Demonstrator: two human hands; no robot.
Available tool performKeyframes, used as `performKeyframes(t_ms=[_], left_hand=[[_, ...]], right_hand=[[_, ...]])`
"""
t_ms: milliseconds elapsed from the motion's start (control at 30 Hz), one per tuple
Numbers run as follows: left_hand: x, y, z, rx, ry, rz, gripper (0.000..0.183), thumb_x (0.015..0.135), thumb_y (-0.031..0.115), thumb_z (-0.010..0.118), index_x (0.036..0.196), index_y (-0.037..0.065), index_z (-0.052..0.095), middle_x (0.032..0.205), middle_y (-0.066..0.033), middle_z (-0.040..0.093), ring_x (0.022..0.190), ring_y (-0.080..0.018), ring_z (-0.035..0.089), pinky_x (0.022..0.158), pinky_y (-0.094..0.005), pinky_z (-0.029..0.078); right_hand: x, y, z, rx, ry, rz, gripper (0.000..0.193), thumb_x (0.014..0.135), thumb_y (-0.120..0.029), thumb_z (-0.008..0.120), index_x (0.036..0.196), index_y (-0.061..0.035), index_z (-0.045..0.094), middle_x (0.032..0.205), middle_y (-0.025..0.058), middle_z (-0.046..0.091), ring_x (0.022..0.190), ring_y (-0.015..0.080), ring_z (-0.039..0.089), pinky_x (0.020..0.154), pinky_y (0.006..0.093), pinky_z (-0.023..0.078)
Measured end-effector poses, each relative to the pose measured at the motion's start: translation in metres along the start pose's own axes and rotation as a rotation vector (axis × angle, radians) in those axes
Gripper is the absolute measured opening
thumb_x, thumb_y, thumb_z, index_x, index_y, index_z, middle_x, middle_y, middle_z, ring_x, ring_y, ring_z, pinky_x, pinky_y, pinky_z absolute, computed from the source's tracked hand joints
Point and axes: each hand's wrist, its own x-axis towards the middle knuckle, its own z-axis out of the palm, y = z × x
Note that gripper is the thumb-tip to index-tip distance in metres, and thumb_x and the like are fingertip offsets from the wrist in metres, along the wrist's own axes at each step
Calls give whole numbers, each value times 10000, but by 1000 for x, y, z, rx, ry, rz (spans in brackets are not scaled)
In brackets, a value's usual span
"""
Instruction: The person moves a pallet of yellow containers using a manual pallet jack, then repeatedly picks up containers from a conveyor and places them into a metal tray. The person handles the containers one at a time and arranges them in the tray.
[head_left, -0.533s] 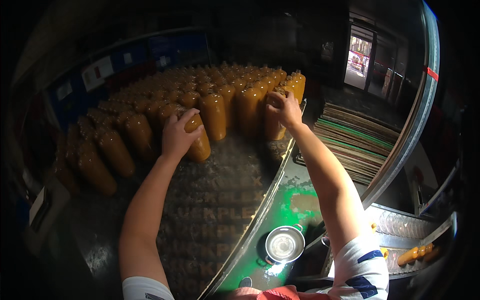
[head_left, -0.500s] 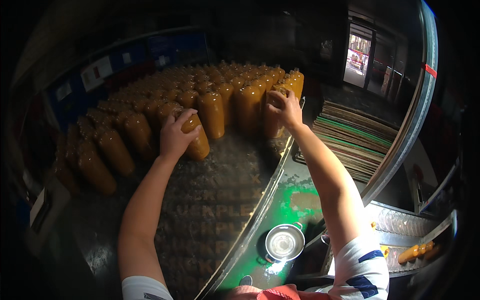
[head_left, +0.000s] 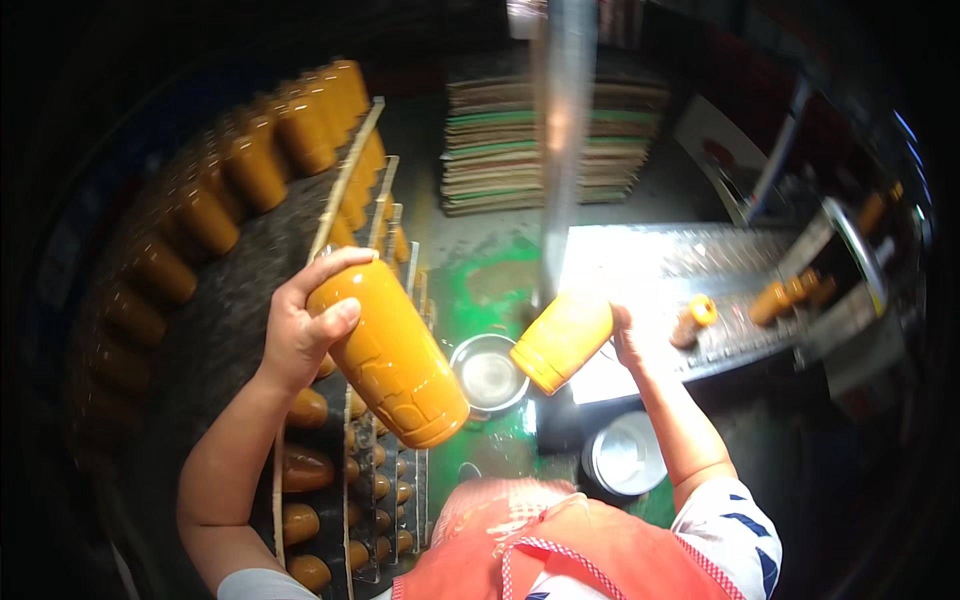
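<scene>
My left hand (head_left: 303,322) is closed round the neck end of a glossy orange-yellow bottle (head_left: 398,355), which hangs tilted with its base toward the lower right. Raised shapes stand out on the bottle's side. A second yellow bottle (head_left: 562,342) is in my right hand (head_left: 628,338), tilted with its base toward the lower left. Strong light washes out that bottle's upper end, and my right fingers are partly hidden behind it. The two bottles are apart from each other.
Rows of similar bottles (head_left: 208,218) stand on a dark board at the left, with more boards of bottles below. A metal pan (head_left: 488,373) and a white bucket (head_left: 626,455) sit lower down. At the right is a bright metal trough (head_left: 730,255) with bottles; a stack of sheets (head_left: 490,150) lies beyond a post.
Both hands have lifted a bottle from the group and moved away from the board. The view has turned right, toward the metal trough.
</scene>
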Motion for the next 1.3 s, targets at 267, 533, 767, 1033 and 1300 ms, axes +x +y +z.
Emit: performKeyframes(t_ms=[267, 533, 767, 1033, 1300], left_hand=[[-43, -178, 265, -495, -436, -602, 596, 842, 375, 701, 1302, 27, 552, 1206, -119, 627, 1084, -225, 621, 966, -374, 505], [-89, -288, 468, -664, -693, -1012, 569, 959, 560, 397, 1224, 93, 586, 1118, -150, 657, 926, -308, 658, 764, -410, 566], [-74, -329, 527, -612, -950, -939, 507, 915, 511, 479, 1242, 136, 575, 1194, -160, 628, 940, -364, 618, 661, -433, 539], [-35, -402, 601, -339, -1271, -388, 450, 919, 402, 541, 1241, 89, 575, 1225, -158, 631, 996, -346, 632, 688, -373, 524], [98, -392, 612, -785, -411, -1479, 513, 1010, 467, 388, 1215, 46, 597, 1081, -161, 668, 935, -297, 671, 817, -436, 573]], right_hand=[[-209, 4, -223, 222, 514, 664, 408, 989, -325, 491, 1324, -118, 599, 1202, 37, 636, 1093, 170, 601, 931, 370, 501], [-284, 30, -342, 568, 589, 753, 446, 993, -448, 412, 1225, -134, 629, 1141, 120, 681, 1009, 277, 676, 898, 435, 547], [-303, 81, -391, 614, 475, 456, 394, 1008, -422, 392, 1208, -154, 601, 1161, 266, 647, 897, 453, 691, 732, 541, 588], [-294, 124, -483, 749, 250, 453, 528, 991, -512, 412, 1376, -188, 572, 1356, 313, 515, 1143, 586, 540, 868, 661, 516], [-124, 13, -520, 504, 850, 493, 460, 973, -442, 459, 1285, -134, 598, 1156, 141, 645, 1027, 252, 646, 894, 420, 541]])
